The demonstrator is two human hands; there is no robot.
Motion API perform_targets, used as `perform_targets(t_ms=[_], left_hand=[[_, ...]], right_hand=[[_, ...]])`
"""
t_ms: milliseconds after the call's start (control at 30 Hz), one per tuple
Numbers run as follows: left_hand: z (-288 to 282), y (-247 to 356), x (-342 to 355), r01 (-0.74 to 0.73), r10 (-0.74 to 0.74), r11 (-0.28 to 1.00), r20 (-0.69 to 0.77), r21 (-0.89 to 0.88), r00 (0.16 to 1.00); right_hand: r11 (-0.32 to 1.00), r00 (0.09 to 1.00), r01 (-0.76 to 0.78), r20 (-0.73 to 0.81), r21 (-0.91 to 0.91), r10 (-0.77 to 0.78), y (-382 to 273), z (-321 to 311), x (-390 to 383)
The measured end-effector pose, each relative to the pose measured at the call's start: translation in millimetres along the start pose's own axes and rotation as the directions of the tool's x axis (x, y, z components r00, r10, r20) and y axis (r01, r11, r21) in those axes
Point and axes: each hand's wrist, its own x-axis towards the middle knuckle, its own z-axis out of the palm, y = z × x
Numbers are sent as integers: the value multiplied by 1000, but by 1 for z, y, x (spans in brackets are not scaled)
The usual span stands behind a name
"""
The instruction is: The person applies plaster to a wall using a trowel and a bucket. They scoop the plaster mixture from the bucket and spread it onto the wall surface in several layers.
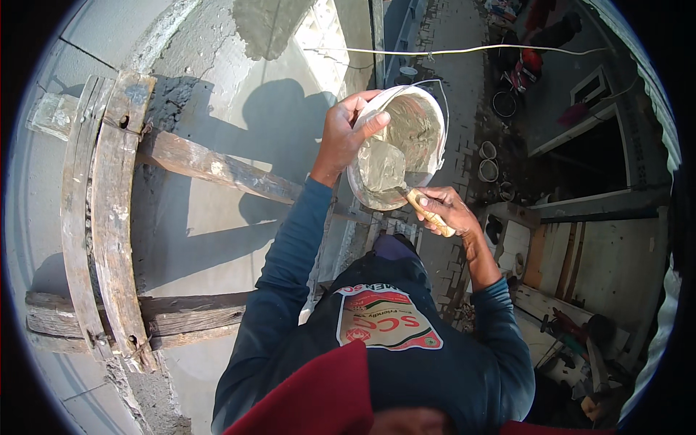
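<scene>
A white bucket [353, 172] with a thin wire handle is tilted in front of me, grey wet mortar [420, 130] coating its inside. My left hand [346, 134] grips the bucket's left rim, thumb over the edge and the other fingers behind it. Wrapped round the wooden handle of a trowel [433, 213] is my right hand [449, 209], at the bucket's lower right. The trowel's blade reaches into the bucket; mortar smears it, so its outline is hard to make out.
Weathered wooden planks [116, 217] and beams [217, 170] stand against the grey plastered wall [217, 225] on my left. A pale cable [471, 48] crosses ahead. Down on the paved ground [453, 72] at right are several buckets [488, 170], a bicycle wheel [504, 103] and piled tools [580, 333].
</scene>
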Motion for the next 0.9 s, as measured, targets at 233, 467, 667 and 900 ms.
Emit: perform_targets(t_ms=[233, 467, 667, 900], left_hand=[[-16, -19, -17, -16, -61, 953, -242, -303, 968], [-13, -21, -40, -63, -144, 847, -343, -527, 928], [-8, -6, -71, -7, -189, 863, -337, -504, 922], [-16, 36, -103, -64, -214, 830, -421, -555, 882]], right_hand=[[997, 997, 57, -60, 48, -54, -6, -8, -11], [990, 992, 118, -62, 79, -113, -11, -20, -25], [973, 981, 190, -67, 131, -182, -24, -17, -42], [977, 981, 177, 55, 120, -185, -61, -4, -52]])
